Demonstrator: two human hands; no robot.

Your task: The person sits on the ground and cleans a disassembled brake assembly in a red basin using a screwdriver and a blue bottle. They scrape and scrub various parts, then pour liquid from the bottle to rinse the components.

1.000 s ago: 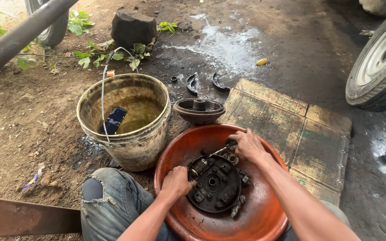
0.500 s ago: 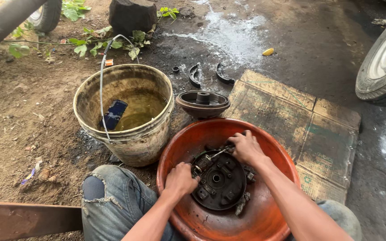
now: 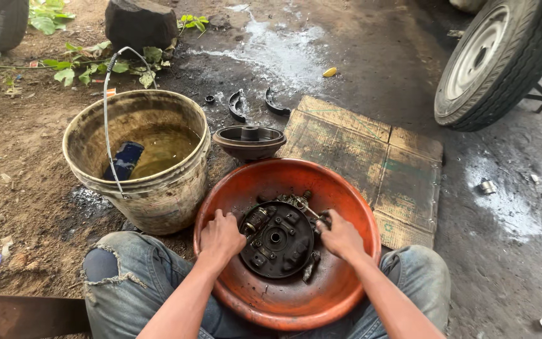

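A round black brake backing plate (image 3: 277, 238) with springs and small fittings lies in a wide orange basin (image 3: 283, 301) between my knees. My left hand (image 3: 221, 237) grips the plate's left edge. On the plate's right edge, my right hand (image 3: 341, 237) closes around a fitting beside a thin metal lever (image 3: 302, 206). Both hands are greasy.
A dirty bucket (image 3: 152, 188) with murky liquid and a blue container stands left of the basin. A black brake drum (image 3: 249, 142) sits behind the basin, two brake shoes (image 3: 255, 103) beyond it. Flat cardboard (image 3: 371, 157) lies right; a vehicle wheel (image 3: 497, 59) at upper right.
My right hand has slid from the plate's upper edge down to its right side. The left hand stays on the left edge. The view has shifted slightly.
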